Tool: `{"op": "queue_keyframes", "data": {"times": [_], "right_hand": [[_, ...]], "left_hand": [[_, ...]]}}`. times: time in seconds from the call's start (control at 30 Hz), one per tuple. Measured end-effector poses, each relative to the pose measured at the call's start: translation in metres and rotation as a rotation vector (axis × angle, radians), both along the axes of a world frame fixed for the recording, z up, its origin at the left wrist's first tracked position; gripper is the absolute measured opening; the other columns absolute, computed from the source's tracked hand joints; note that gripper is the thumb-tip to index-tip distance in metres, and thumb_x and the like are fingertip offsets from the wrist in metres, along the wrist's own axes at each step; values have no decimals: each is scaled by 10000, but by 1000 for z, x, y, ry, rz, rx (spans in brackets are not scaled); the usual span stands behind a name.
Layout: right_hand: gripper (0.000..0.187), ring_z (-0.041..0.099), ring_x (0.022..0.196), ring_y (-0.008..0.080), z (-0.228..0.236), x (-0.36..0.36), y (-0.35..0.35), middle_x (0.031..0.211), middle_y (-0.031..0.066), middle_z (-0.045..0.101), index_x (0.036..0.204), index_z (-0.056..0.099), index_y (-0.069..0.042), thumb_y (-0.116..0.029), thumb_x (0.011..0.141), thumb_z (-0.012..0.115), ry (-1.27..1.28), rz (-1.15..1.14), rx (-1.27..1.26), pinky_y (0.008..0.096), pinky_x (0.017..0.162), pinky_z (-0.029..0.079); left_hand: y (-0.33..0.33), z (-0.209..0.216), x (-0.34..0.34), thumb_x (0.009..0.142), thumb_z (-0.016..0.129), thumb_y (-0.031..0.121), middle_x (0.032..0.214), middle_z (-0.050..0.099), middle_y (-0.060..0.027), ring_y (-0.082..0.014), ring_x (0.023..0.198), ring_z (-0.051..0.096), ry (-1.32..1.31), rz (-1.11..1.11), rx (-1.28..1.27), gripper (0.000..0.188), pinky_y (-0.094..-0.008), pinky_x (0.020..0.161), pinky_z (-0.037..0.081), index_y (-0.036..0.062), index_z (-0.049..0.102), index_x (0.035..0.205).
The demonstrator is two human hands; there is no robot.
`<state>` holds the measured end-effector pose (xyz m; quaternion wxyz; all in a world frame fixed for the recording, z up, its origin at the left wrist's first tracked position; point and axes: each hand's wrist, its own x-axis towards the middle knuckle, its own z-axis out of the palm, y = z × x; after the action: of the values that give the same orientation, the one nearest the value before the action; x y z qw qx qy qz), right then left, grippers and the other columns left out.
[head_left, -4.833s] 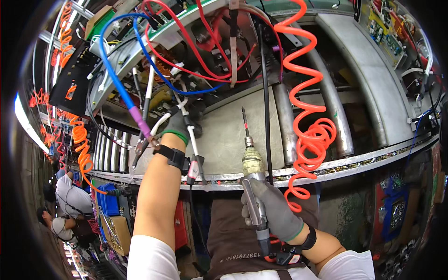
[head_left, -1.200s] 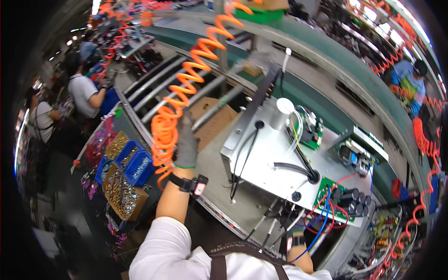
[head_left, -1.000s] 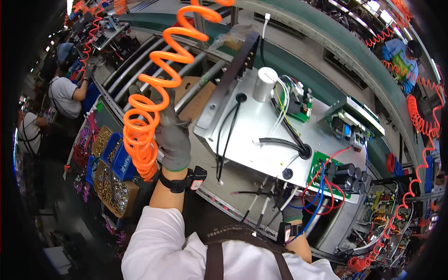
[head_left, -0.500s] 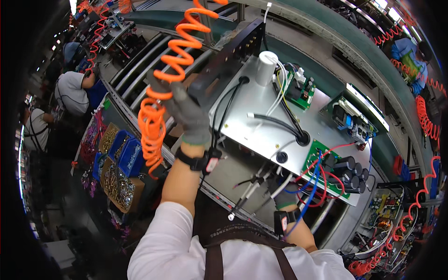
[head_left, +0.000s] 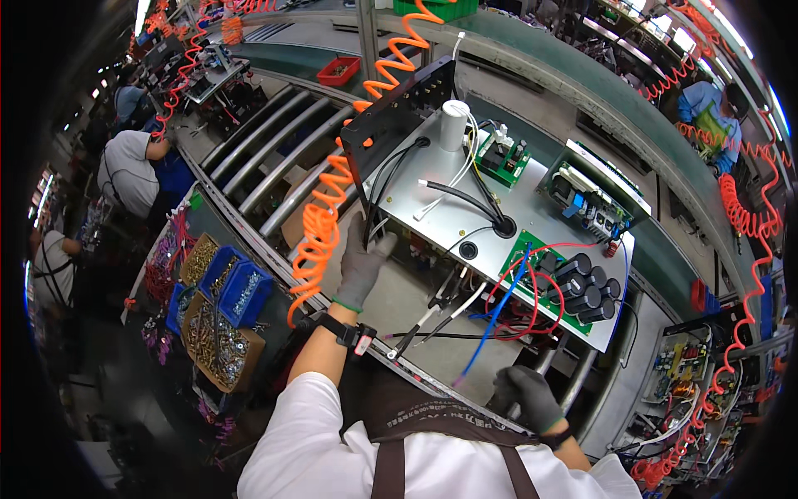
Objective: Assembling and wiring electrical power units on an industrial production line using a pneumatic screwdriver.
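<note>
At the frame's centre lies the silver chassis (head_left: 519, 200); by its left corner, the gloved left hand (head_left: 362, 270) has its thumb spread, grip unclear. Lower right, the right hand (head_left: 532, 397) curls loosely; whether it holds anything, I cannot tell.

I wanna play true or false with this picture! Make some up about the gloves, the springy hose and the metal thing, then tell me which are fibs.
1. The left hand wears a grey glove. True.

2. The right hand is bare. False: it wears a dark grey glove too.

3. The coiled hose is orange. True.

4. The white cylinder lies on its side. False: it stands upright on the metal plate.

5. The blue bin is on the picture's right side. False: it is on the left.

6. Several black cylinders sit together on a green circuit board. True.
</note>
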<state>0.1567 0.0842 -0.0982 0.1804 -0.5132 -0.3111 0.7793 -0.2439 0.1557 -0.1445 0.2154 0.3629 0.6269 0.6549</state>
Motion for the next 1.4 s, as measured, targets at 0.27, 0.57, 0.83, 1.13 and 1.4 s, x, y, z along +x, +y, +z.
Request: {"op": "queue_keyframes", "data": {"times": [0.27, 0.57, 0.83, 1.13, 1.4], "right_hand": [[277, 639, 980, 216, 147, -94, 23, 1080, 143, 667, 1152, 623, 56, -60, 910, 554, 162, 518, 970, 330, 891, 490], [572, 606, 1098, 282, -18, -215, 36, 1227, 188, 571, 1401, 377, -10, -141, 906, 633, -433, -190, 884, 378, 895, 520], [692, 570, 923, 164, -39, -243, 40, 1117, 100, 560, 1456, 337, -34, 16, 844, 657, -403, -260, 1236, 290, 788, 518], [637, 546, 742, 147, -56, -249, 61, 865, 52, 595, 1425, 380, -15, -93, 868, 680, -606, -385, 1120, 302, 673, 478], [681, 598, 963, 195, -54, -242, 56, 1087, 97, 607, 1435, 333, 22, -74, 871, 701, -493, -371, 1217, 312, 841, 511]], "left_hand": [[-2, 11, 21, 940, 633, 132, 1084, 673, -89, -138, 983, 623, -17, 58, -35, 336, -266, 877, 485, -49, 605, 1222], [-21, 35, -4, 997, 540, 187, 951, 696, -138, -159, 773, 681, -363, -179, -86, 324, -275, 675, 546, -1, 558, 1259], [-36, 35, -11, 829, 624, 48, 1074, 653, -86, -120, 838, 619, -93, -242, -81, 587, -257, 586, 509, 52, 471, 1396], [-46, 51, -20, 876, 713, 345, 950, 671, -129, -250, 848, 655, 258, -385, -225, 394, -337, 774, 516, 85, 677, 1170], [-101, 42, -2, 834, 705, 222, 1217, 554, -239, -406, 1220, 483, 830, -231, -86, 216, -490, 1012, 400, 52, 673, 964]]}}
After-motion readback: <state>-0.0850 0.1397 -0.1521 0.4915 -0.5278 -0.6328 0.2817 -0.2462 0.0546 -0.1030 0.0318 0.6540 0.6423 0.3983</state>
